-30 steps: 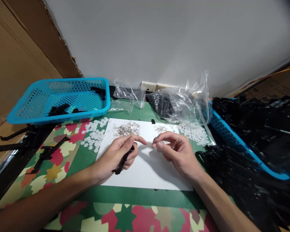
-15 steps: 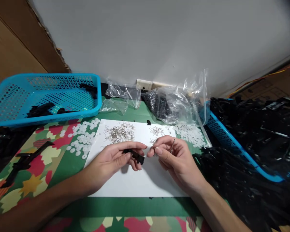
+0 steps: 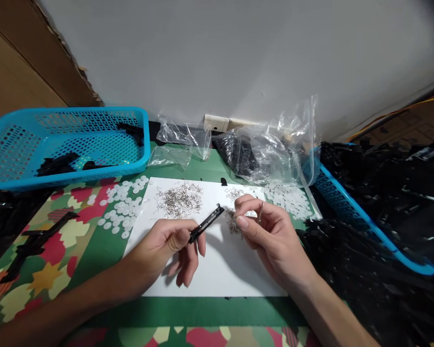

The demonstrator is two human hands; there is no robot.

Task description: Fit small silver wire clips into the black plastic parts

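Note:
My left hand [image 3: 173,246] is closed on a narrow black plastic part [image 3: 207,224], which slants up to the right with its slotted side showing. Thumb and index finger of my right hand [image 3: 262,224] are pinched together just right of that part, apart from it; anything between the tips is too small to make out. A thin metallic strip [image 3: 261,212] shows against the right index finger. Both hands are above a white sheet [image 3: 217,277]. On it lie a large pile of small wire springs [image 3: 179,198] and a smaller wire pile [image 3: 234,225] beside my right fingertips.
White discs [image 3: 125,207] lie left of the sheet, more white pieces [image 3: 291,200] right of it. A blue basket [image 3: 146,144] with black parts stands back left; another blue basket [image 3: 369,226] heaped with black parts is at right. Clear plastic bags [image 3: 267,154] lie behind.
My left hand has turned the black part so it points up to the right with its slotted side visible. The hands have moved slightly apart; my right fingers remain pinched.

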